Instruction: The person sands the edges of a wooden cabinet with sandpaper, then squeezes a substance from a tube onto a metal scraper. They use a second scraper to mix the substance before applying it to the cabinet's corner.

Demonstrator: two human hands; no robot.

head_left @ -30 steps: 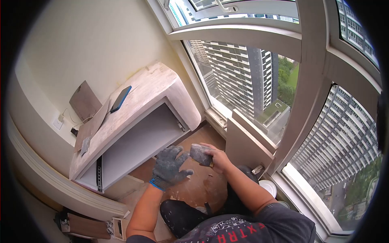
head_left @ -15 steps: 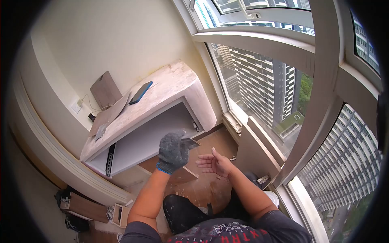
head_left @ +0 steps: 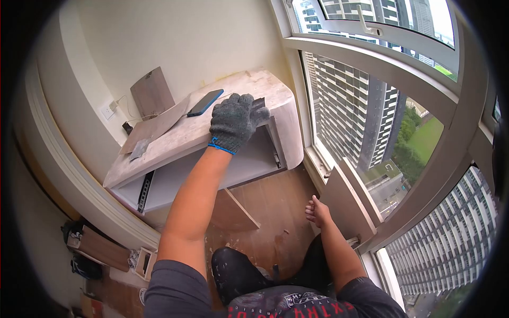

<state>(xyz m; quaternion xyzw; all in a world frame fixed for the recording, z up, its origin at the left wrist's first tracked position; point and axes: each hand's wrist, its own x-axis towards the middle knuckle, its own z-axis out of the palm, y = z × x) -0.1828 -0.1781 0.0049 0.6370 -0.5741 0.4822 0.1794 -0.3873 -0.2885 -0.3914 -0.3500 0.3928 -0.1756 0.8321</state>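
My left hand (head_left: 233, 122) wears a grey knitted glove with a blue cuff. Its fingers are closed round a small dark flat piece (head_left: 259, 104), whose exact kind I cannot make out. The hand is over the front edge of a whitish, patchy desk unit (head_left: 254, 85), near its rounded right corner; whether the piece touches the surface is hidden. Just left of the glove a blue-edged phone (head_left: 205, 102) lies on the top. My right hand (head_left: 317, 212) is bare, its fingers curled in with nothing visible in them, beside a board leaning under the window.
Under the top is an open compartment with a black drawer rail (head_left: 145, 192). Thin brown sheets (head_left: 152, 93) lie and lean at the wall near a socket (head_left: 109, 110). A leaning board (head_left: 344, 204) stands by the window; another panel (head_left: 233, 212) is on the floor.
My left hand has risen from in front of the compartment to the desk top's edge, still gripping the dark piece. My right hand has moved right and curled its fingers. The view has shifted.
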